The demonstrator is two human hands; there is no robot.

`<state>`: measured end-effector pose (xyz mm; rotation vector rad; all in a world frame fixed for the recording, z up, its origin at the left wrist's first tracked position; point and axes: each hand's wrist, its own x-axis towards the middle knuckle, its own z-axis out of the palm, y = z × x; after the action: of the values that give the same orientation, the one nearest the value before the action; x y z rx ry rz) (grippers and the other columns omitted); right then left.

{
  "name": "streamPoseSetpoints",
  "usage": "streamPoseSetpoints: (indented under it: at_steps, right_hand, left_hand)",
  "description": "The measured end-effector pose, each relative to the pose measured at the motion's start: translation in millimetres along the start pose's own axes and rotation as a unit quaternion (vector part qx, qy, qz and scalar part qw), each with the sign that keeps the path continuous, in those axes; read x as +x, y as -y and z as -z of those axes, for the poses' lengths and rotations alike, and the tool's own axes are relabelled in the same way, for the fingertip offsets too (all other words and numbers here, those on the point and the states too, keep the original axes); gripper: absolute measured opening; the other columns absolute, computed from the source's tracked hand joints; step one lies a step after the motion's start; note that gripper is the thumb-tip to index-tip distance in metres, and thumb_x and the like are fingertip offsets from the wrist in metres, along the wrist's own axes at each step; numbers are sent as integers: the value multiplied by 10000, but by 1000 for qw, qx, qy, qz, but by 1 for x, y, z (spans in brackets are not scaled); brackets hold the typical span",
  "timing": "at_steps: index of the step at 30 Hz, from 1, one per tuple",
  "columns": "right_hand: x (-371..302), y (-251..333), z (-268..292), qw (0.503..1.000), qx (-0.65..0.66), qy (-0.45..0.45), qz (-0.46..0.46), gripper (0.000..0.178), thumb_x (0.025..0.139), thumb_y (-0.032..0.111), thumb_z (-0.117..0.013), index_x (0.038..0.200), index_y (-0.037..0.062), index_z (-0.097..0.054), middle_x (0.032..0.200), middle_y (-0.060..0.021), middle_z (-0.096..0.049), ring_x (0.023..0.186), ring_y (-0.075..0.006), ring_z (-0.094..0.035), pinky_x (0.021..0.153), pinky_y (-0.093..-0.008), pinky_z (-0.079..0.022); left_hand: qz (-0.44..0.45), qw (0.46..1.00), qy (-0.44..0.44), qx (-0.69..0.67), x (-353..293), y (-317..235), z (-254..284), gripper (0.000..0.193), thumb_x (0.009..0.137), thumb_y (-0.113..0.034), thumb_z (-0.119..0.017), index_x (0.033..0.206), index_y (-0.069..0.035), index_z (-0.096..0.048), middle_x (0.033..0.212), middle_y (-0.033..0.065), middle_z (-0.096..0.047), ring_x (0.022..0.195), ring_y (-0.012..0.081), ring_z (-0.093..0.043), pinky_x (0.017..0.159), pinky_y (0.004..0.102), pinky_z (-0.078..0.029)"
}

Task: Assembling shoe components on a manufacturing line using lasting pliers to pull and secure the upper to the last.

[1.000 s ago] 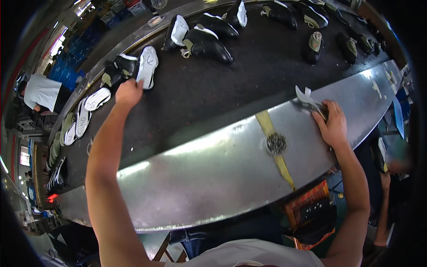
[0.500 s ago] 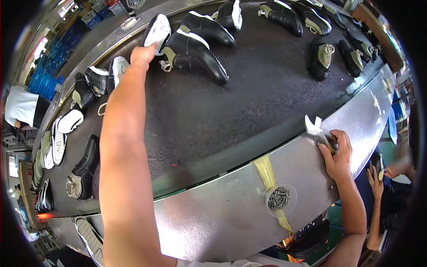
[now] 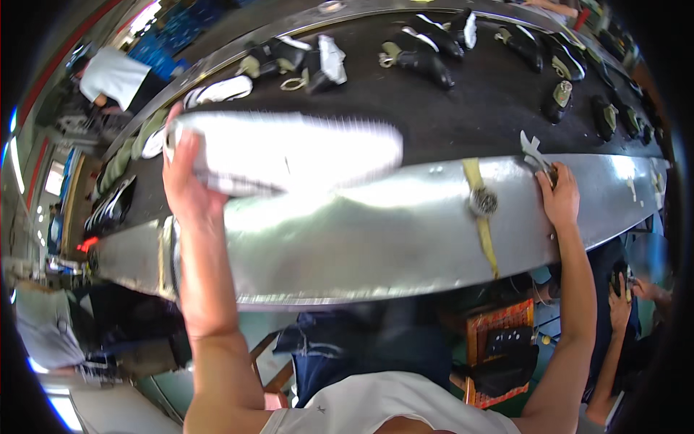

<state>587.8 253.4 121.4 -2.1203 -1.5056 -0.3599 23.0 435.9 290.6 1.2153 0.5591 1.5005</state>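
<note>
My left hand [image 3: 194,177] grips one end of a shoe [image 3: 311,148], raised above the metal ledge with its bright white sole turned toward me. Its far end is smeared by motion and a dark edge shows along the back. Over on the right, my right hand [image 3: 559,197] is closed around the handle of a hammer [image 3: 533,150], whose light metal head points away from me over the ledge. Between the hands, a small cup of nails [image 3: 483,202] sits on a strip of yellow tape [image 3: 473,172].
Several black shoes [image 3: 423,65] lie on the dark conveyor belt [image 3: 491,108] beyond the metal ledge [image 3: 376,239]. White-soled shoes [image 3: 224,90] are farther left. A person in a white top [image 3: 116,79] is at the far left; another person's hands [image 3: 619,304] show at the lower right.
My left hand has lifted a shoe off the belt and brought it nearer, sole toward me. My right hand keeps the hammer. The view has tilted down toward my lap.
</note>
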Motion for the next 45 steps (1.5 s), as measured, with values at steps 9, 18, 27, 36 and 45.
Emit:
streamPoseSetpoints:
  at_steps: [9,18,27,36,45]
  right_hand:
    - [-88,110,61,985,117,-44,116,376,1031,283,-557,1213,-47,-564,1058,-209,-652,980,-372,-635,877,-448,-496]
    - [-382,247,124,612,571,497,-229,288,973,201,-650,1180,9,-595,911,-12,-636,821,-92,-596,749,-261,-496]
    - [-429,292,157,717,427,545,-83,281,984,216,-612,1151,-10,-600,771,-57,-635,670,-176,-596,655,-335,-493]
    - [-410,295,137,639,463,595,-150,250,1001,156,-576,1190,-3,-617,940,-48,-662,811,-110,-607,734,-288,-511]
    - [-435,280,68,689,505,499,-146,220,1002,193,-608,1097,-5,-612,794,-49,-655,670,-119,-626,640,-291,-527]
  left_hand:
    - [175,931,218,235,-305,-14,13,696,730,-59,-846,1370,-38,-575,1461,164,-520,1372,261,-483,1140,374,-356]
    - [353,915,191,35,-437,60,74,606,893,-8,-701,1429,-94,-431,1437,49,-477,1259,140,-489,1072,308,-407]
    - [267,922,203,194,-462,55,61,496,1044,-292,-578,1464,-67,-441,1279,51,-593,1179,138,-530,1050,299,-408]
    - [312,916,229,105,-461,61,62,528,1047,-214,-555,1506,-44,-358,1399,113,-493,1266,168,-470,1090,308,-377]
    - [360,913,186,49,-454,83,64,453,1013,-137,-602,1442,-64,-476,1308,70,-570,1193,159,-530,1047,299,-424]
